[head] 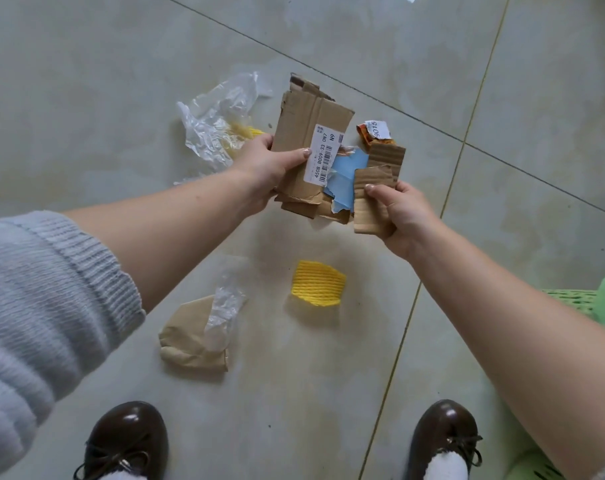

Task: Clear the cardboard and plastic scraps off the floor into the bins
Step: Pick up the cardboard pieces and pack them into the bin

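Head view: the left hand (271, 168) grips a stack of torn cardboard (308, 147), thumb curled over its front face. The right hand (403, 216) pinches a corrugated strip (372, 199) beside it, with blue paper (346, 178) between the two. All of this is held above the floor (86, 81), well clear of its tiles.

Still lying on the floor: a clear plastic bag (218, 123) beyond the left hand, a yellow foam net (318, 284) near the middle, and a brown paper wad (190, 337) with plastic film (225, 306) on it, nearer the shoes (128, 441). No bins are in view.

The cardboard looks light and stiff, best gripped by its edges. The film is probably limp and slippery, so bunch it.

A white label (325, 154) reads "4508 B009-33 0N7 N9" with a barcode; a torn scrap (377, 129) reads "9015".
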Tool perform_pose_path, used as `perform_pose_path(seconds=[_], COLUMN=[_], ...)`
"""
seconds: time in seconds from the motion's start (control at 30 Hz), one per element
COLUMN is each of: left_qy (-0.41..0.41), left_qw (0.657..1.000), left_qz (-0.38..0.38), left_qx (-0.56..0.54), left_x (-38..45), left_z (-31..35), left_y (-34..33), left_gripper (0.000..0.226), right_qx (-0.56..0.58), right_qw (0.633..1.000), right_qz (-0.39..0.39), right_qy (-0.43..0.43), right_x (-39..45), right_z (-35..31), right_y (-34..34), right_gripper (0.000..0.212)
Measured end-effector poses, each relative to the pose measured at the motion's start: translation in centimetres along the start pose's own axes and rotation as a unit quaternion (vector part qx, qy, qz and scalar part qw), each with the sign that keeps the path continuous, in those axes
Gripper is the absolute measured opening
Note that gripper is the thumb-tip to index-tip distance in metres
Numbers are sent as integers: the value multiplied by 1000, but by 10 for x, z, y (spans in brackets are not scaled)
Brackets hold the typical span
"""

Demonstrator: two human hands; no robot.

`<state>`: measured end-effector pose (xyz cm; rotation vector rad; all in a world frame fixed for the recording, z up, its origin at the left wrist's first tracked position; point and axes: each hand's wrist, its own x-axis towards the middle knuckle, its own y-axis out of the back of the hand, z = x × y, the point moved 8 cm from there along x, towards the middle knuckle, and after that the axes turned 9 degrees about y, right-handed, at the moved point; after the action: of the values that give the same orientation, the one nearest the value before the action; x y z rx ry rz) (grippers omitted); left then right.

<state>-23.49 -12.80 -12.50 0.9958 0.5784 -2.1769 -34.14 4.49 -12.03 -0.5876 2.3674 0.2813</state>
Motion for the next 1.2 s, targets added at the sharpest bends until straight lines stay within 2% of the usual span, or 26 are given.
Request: perform_pose_path(seconds=[0.13, 0.3, 0.5, 0.6, 0.7, 0.8, 0.97, 1.1, 1.2], left_qy=[3, -4, 1, -37, -103, -142, -200, -296, -367], left_qw=[999, 988, 970, 961, 946, 939, 932, 901, 867], left_qz=[-47, -151, -243, -273, -305, -309, -289, -269, -233], left_qx=[11, 30, 1, 14, 31, 49, 86, 166, 243], left_x=[0, -13, -60, -96, -142, -182, -231, -270, -284], left_z=[11, 31, 33, 52, 71, 71, 53, 28, 11], left_y=[-27, -96, -195, -232, -254, -271, -316, -360, -383], left_gripper=[22, 41, 44, 50, 44, 41, 52, 36, 35], right_qx=[32, 62, 42, 76, 97, 93, 81, 22, -33], right_qw=[999, 988, 959, 947, 942, 938, 916, 904, 912], right_qz=[39, 121, 243, 260, 243, 220, 247, 242, 215], right_qy=[22, 73, 143, 173, 211, 252, 306, 352, 347], right_x=[-16, -53, -123, -154, -187, -217, -260, -292, -301], right_z=[-9, -33, -75, -98, -116, -124, -125, -114, -97], right_y=[24, 83, 170, 201, 220, 241, 301, 355, 380], right_gripper=[16, 16, 13, 15, 14, 13, 14, 14, 19])
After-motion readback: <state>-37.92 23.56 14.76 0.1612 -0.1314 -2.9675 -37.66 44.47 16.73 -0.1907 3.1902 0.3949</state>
